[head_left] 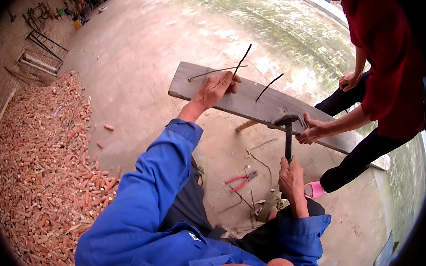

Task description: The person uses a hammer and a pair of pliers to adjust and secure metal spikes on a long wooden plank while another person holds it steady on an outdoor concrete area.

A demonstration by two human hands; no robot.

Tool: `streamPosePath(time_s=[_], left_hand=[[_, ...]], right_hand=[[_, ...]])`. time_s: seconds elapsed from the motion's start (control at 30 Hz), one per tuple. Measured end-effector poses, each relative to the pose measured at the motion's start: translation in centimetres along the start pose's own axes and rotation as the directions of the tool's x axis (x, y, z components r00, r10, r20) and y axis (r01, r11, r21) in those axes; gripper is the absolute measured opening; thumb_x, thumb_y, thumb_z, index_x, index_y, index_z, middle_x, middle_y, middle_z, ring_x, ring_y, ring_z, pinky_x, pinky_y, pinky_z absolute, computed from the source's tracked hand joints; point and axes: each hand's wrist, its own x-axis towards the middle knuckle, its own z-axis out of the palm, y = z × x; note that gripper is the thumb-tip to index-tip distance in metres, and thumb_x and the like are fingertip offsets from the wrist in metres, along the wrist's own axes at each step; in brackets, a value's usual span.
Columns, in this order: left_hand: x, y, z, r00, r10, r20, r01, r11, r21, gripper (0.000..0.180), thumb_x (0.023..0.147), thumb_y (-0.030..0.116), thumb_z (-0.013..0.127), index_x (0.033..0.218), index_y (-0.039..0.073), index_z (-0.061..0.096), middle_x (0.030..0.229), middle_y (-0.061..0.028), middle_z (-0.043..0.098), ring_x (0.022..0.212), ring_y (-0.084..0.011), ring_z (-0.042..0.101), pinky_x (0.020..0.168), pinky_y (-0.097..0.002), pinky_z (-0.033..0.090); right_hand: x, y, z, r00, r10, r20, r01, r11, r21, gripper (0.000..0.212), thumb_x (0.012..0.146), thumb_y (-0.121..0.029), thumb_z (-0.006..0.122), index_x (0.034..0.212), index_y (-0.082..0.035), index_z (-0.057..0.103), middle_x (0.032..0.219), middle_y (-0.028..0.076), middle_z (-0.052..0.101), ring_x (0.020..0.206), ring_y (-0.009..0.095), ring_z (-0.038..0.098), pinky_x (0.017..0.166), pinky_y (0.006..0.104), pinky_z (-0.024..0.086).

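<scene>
A long grey wooden plank (259,106) stretches from the upper middle toward the lower right. My left hand (216,89) rests at its left part, fingers closed around the lower end of a thin dark rod (242,61) that tilts upward. Another thin rod (204,75) runs past the same hand, low over the wood. Farther along, a bent dark rod (270,87) rises from the plank's face. In my right hand (291,179) is a hammer (288,145), gripped by its handle, with its head at the plank's near edge. Beside the hammer head, another person's hand (312,128) touches the plank.
That person, in a red top (390,56), stands at the right. Red-handled pliers (242,180) lie on the ground below the plank, near loose wires and sticks (252,204). A wooden leg (245,126) shows under the plank. Corn cobs (44,194) are heaped at the left.
</scene>
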Motion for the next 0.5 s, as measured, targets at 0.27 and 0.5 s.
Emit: streamPosePath(time_s=[0.27,0.5], left_hand=[[0.1,1.0,-0.4,0.994,0.034,0.104,-0.011,0.977,-0.211,0.069,0.097,0.058,0.024,0.126,0.002,0.052,0.086,-0.0032,0.057,0.088,-0.013,0.054,0.085,-0.0281,0.04],[0.3,1.7,-0.5,0.991,0.003,0.133,0.017,0.988,-0.154,0.065,0.098,0.056,0.024,0.116,0.003,0.057,0.078,-0.0008,0.055,0.078,-0.0103,0.052,0.076,-0.0261,0.041]], right_hand=[[-0.2,-1.1,0.0,1.0,0.024,-0.019,-0.025,0.998,-0.058,0.028,0.095,-0.023,0.049,0.088,0.004,0.047,0.066,0.03,0.055,0.064,0.05,0.055,0.052,0.0506,0.039],[-0.2,-0.4,-0.1,0.999,0.04,0.004,-0.04,0.996,-0.084,0.026,0.096,-0.022,0.049,0.088,0.002,0.044,0.058,0.023,0.05,0.051,0.04,0.051,0.045,0.0461,0.036]])
